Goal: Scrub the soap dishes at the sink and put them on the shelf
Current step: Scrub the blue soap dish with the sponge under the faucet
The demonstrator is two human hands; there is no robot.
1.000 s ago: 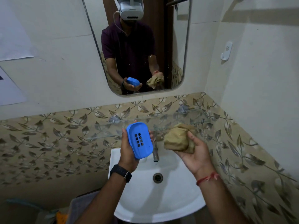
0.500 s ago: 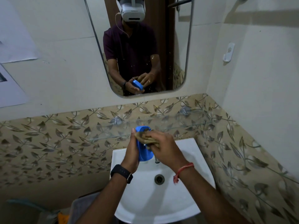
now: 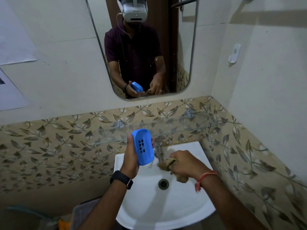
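My left hand (image 3: 131, 159) holds a blue soap dish (image 3: 143, 146) upright above the left of the white sink (image 3: 166, 213), its slotted drain holes facing me. To its right, my right hand (image 3: 184, 164) is closed around a crumpled brown cloth (image 3: 166, 164) just below the metal tap (image 3: 158, 149). The cloth and the dish are apart. A glass shelf (image 3: 174, 128) runs along the wall just behind the dish.
A mirror (image 3: 142, 47) hangs above the shelf and shows a person with the dish and cloth. Leaf-patterned tiles line the back and right walls. The drain (image 3: 163, 183) sits mid-basin. A white wall hook (image 3: 234, 53) is on the right wall. A grey bin stands lower left.
Half a second ago my right hand pressed the cloth against the dish. It has since drawn away to the right and down, under the tap. The dish faces me again.
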